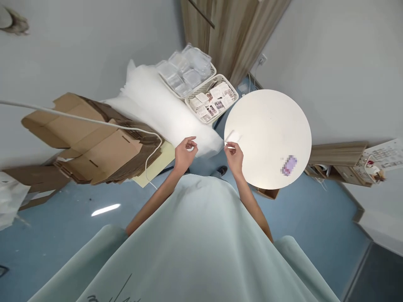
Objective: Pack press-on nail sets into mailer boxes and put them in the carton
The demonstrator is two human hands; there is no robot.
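Observation:
My right hand (234, 158) is at the left edge of a round white table (270, 126). Its thumb and fingers pinch a small white piece (233, 136), perhaps folded paper or film; its exact kind is unclear. To the left, my left hand (185, 154) hovers in front of a big white roll of soft wrapping sheet (163, 105). Its fingers are curled, with a gap between thumb and fingertips, and nothing shows in them. Whether it touches the roll I cannot tell.
A stack of flat cardboard boxes (103, 147) lies at the left, crossed by a white cable (94, 121). Behind the roll stand one basket of clear plastic boxes (185, 69) and another basket (226, 110) of printed cards. A blurred purple item (289, 165) lies on the table.

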